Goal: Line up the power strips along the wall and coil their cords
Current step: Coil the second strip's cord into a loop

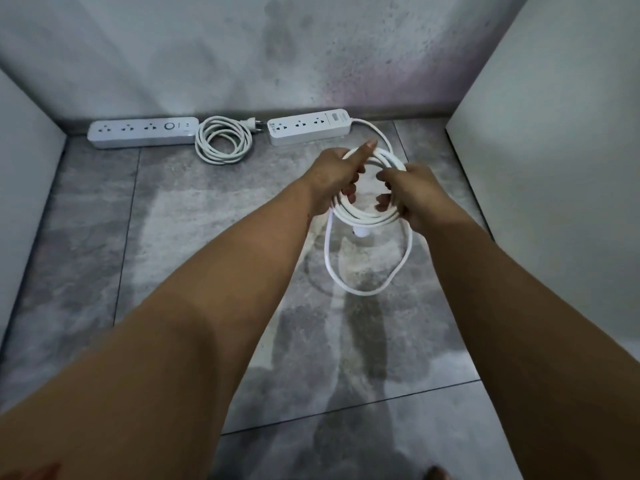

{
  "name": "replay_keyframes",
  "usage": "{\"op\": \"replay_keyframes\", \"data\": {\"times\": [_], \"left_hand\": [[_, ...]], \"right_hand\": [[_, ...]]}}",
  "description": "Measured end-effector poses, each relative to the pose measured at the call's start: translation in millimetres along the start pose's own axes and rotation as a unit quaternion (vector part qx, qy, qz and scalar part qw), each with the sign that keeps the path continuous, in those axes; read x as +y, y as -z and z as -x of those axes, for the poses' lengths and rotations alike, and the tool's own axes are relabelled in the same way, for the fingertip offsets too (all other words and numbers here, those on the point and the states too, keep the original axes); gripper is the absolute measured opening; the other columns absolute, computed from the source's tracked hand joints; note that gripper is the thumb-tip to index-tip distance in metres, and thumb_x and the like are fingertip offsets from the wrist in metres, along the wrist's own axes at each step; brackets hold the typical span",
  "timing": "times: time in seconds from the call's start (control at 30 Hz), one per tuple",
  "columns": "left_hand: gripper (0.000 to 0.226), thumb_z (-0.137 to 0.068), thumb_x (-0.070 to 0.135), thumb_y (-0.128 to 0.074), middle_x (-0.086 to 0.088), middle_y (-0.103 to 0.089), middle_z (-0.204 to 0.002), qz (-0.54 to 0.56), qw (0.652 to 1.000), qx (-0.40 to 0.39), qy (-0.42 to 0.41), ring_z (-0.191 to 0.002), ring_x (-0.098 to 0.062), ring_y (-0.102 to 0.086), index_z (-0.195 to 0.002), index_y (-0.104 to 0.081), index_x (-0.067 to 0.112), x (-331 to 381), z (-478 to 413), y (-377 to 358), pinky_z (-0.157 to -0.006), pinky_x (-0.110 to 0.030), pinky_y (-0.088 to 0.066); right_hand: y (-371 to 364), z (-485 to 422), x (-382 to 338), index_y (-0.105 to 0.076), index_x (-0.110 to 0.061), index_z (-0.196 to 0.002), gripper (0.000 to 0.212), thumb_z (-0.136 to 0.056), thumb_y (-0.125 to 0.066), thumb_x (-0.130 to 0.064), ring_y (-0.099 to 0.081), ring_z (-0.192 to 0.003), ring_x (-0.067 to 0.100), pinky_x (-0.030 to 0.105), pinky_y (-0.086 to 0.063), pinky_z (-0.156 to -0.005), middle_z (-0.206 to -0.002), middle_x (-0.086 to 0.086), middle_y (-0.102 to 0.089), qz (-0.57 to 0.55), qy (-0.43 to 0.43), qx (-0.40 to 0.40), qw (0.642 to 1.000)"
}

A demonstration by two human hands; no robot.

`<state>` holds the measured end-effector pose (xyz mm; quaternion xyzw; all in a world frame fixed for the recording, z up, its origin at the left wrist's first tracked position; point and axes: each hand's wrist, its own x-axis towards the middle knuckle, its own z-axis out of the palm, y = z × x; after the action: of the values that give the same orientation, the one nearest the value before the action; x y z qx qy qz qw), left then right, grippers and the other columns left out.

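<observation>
At frame centre, my left hand [330, 176] and right hand [420, 197] both hold the white cord [363, 218], fingers [383, 200] curled round its loops. Its power strip [310, 128] lies against the wall [242, 64] above.

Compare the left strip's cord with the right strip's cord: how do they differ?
The left strip's cord lies on the floor; the right strip's cord is lifted, gripped by the left hand and the right hand. The left strip's cord is fully coiled; the right strip's cord has one long loop hanging loose below its coil. Both are white.
</observation>
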<state>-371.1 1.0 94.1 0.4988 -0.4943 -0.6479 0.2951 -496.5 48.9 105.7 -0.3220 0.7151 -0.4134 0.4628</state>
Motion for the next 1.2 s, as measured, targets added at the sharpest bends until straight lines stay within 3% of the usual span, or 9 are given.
{"op": "replay_keyframes", "data": {"times": [0.2, 0.4, 0.57, 0.67, 0.83, 0.93, 1.0, 1.07, 1.2], "left_hand": [[0.063, -0.085, 0.064, -0.058, -0.018, -0.069, -0.080, 0.005, 0.999, 0.022, 0.030, -0.065, -0.026, -0.069, -0.099, -0.065, 0.003, -0.4, -11.8, -4.4, -0.067, -0.037, -0.058], [0.075, -0.088, 0.073, -0.039, -0.013, -0.064, -0.089, 0.020, 0.983, -0.081, 0.162, -0.073, -0.026, -0.064, -0.101, -0.061, 0.002, -19.3, 1.0, -10.7, -0.072, -0.044, -0.060], [0.087, -0.083, 0.082, -0.023, -0.014, -0.067, -0.102, 0.122, 0.967, -0.123, 0.185, -0.098, -0.029, -0.065, -0.108, -0.068, 0.011, -23.0, -10.7, -18.6, -0.097, -0.044, -0.053], [0.076, -0.085, 0.077, -0.038, -0.012, -0.070, -0.101, 0.158, 0.968, -0.089, 0.175, -0.099, -0.026, -0.067, -0.101, -0.067, 0.009, -22.8, -16.7, -18.8, -0.101, -0.043, -0.051], [0.040, -0.093, 0.037, -0.062, -0.013, -0.073, -0.083, 0.205, 0.971, 0.021, 0.119, -0.070, -0.024, -0.071, -0.104, -0.061, -0.001, -17.8, -20.2, -17.1, -0.070, -0.035, -0.061], [0.016, -0.096, 0.015, -0.061, -0.007, -0.068, -0.066, 0.174, 0.979, 0.034, 0.100, -0.058, -0.017, -0.065, -0.095, -0.063, 0.000, -12.4, -18.7, -16.4, -0.061, -0.029, -0.057], [0.012, -0.096, 0.012, -0.060, -0.007, -0.062, -0.067, 0.107, 0.990, 0.051, 0.079, -0.055, -0.015, -0.061, -0.094, -0.062, 0.000, -12.2, -19.4, -17.2, -0.055, -0.025, -0.052], [0.014, -0.096, 0.010, -0.058, -0.008, -0.060, -0.069, 0.044, 0.996, 0.051, 0.052, -0.058, -0.017, -0.061, -0.104, -0.060, -0.001, -13.3, -18.7, -16.6, -0.060, -0.027, -0.050], [0.008, -0.095, 0.007, -0.057, -0.012, -0.058, -0.071, -0.075, 0.997, -0.006, 0.015, -0.060, -0.022, -0.059, -0.100, -0.059, 0.002, -13.0, -17.9, -3.9, -0.070, -0.037, -0.049]], "right_hand": [[-4.0, -17.5, 11.3, -0.053, -0.006, -0.125, 0.033, -0.095, -0.046, -0.020, -0.064, -0.083, 0.027, 0.029, -0.051, -0.059, -0.106, 0.015, -0.063, -0.030, 0.005, 0.105, 0.994], [-9.0, -29.5, 1.5, -0.043, -0.006, -0.130, 0.036, -0.099, -0.045, -0.025, -0.062, -0.092, 0.027, 0.042, -0.055, -0.088, -0.104, 0.010, -0.054, -0.149, -0.007, 0.154, 0.977], [-21.9, -18.0, -0.9, -0.048, 0.002, -0.129, 0.035, -0.103, -0.042, -0.021, -0.061, -0.064, 0.022, 0.033, -0.053, -0.061, -0.074, 0.011, -0.057, -0.234, -0.038, 0.117, 0.964], [-19.8, -9.0, -2.7, -0.051, -0.003, -0.119, 0.024, -0.103, -0.040, -0.017, -0.061, -0.063, 0.020, 0.028, -0.051, -0.053, -0.076, 0.008, -0.059, -0.250, -0.073, 0.080, 0.962], [-11.4, -0.5, 7.5, -0.056, -0.021, -0.083, 0.025, -0.103, -0.042, -0.026, -0.050, -0.074, 0.009, 0.024, -0.040, -0.068, -0.081, -0.006, -0.055, -0.074, -0.120, 0.007, 0.990], [-6.5, -2.1, 15.0, -0.058, -0.019, -0.102, 0.026, -0.097, -0.050, -0.043, -0.050, -0.080, 0.010, 0.025, -0.042, -0.074, -0.092, -0.004, -0.056, 0.032, -0.141, -0.028, 0.989], [-4.0, -5.1, 18.3, -0.047, -0.009, -0.133, 0.069, -0.084, -0.062, -0.056, -0.050, -0.117, 0.022, 0.036, -0.042, -0.100, -0.128, 0.005, -0.052, 0.135, -0.121, 0.015, 0.983], [-2.5, -6.1, 16.2, -0.021, -0.008, -0.150, 0.100, -0.076, -0.070, -0.055, -0.027, -0.142, 0.031, 0.046, -0.029, -0.114, -0.154, 0.012, -0.026, 0.234, -0.055, 0.114, 0.964], [1.8, -5.2, 3.7, -0.013, -0.023, -0.153, 0.091, -0.081, -0.069, -0.029, -0.014, -0.147, 0.030, 0.047, -0.020, -0.114, -0.159, 0.009, -0.014, 0.387, 0.152, 0.143, 0.898]]}}
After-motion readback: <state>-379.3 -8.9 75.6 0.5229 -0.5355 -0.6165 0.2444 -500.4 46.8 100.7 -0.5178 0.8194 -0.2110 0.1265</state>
